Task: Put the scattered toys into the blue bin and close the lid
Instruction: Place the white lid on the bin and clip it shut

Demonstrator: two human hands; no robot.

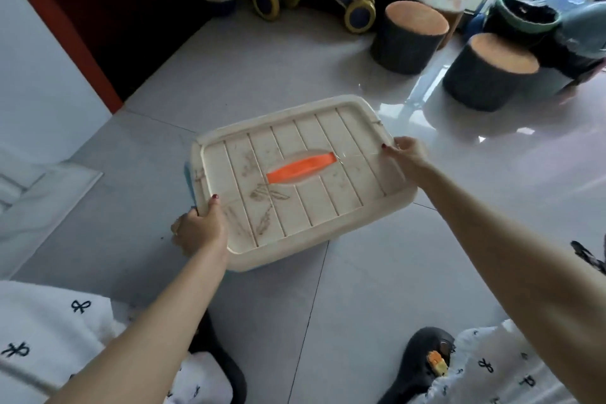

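Lid (314, 154): cream-white rectangular plastic, rounded corners, raised rim, top crossed by parallel ribs; brownish scribbles mark the ribbed surface nearest the person.
Lid handle (301, 168): orange strap lying flat in an oval recess at the lid's centre.
Lid pose: lies over the bin, covering it, turned at an angle to the floor tiles; whether it is fully seated cannot be told.
Blue bin (189, 185): almost wholly hidden beneath the lid; only a thin blue sliver shows along the lid's left edge and under its near corner.
Toys: contents beneath the lid are out of sight.
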